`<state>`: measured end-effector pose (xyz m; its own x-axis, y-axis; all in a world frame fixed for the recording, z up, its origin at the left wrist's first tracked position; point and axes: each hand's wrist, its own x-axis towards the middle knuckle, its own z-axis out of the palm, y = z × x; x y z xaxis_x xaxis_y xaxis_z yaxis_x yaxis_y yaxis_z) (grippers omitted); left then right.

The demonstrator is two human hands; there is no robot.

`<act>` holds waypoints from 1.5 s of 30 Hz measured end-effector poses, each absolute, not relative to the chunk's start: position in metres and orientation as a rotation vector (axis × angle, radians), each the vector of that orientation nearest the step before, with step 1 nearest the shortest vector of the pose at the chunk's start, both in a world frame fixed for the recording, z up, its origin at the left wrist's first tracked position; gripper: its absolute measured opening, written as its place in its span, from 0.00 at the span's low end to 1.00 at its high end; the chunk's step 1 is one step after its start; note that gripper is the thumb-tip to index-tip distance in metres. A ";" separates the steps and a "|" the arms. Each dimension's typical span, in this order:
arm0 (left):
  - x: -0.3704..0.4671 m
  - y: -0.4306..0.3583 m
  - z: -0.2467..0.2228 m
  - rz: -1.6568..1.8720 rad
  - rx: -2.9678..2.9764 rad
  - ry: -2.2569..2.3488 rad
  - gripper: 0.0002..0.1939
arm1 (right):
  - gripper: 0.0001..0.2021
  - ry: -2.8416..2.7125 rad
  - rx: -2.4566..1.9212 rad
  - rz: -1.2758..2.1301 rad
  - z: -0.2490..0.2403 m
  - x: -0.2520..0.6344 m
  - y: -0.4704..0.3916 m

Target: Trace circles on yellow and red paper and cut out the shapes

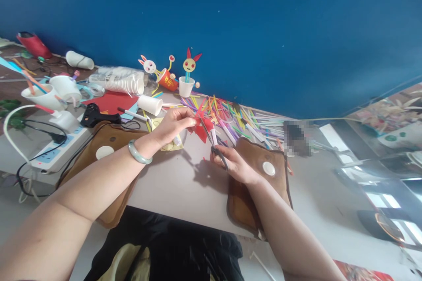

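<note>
In the head view my left hand (176, 124), with a pale bangle on its wrist, pinches a piece of red paper (203, 131) above the table. My right hand (232, 164) is closed round the black handles of a pair of scissors (221, 158). The scissor blades point up and to the left and lie against the red paper. A small yellow sheet (172, 145) lies on the table beneath my left hand. The exact line of contact between blades and paper is too small to tell.
Brown cushions (257, 184) lie under both forearms. Behind are many coloured sticks (227, 118), two cup figures, one a white cup (186, 87), and stacked paper cups (121, 82). A black glue gun (99, 115) and a power strip (61, 147) sit at the left.
</note>
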<state>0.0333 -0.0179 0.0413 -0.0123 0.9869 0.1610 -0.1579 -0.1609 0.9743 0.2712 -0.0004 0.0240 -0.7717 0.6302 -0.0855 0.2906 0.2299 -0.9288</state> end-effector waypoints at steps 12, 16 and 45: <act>0.032 -0.018 0.046 1.342 1.252 1.031 0.07 | 0.27 -2.123 -0.831 1.660 0.022 0.271 0.000; 0.033 -0.018 0.043 1.302 1.224 0.980 0.08 | 0.27 -2.110 -0.829 1.675 0.022 0.271 0.000; 0.031 -0.007 0.030 1.182 1.183 0.947 0.04 | 0.24 -1.937 -0.825 1.528 0.013 0.267 0.003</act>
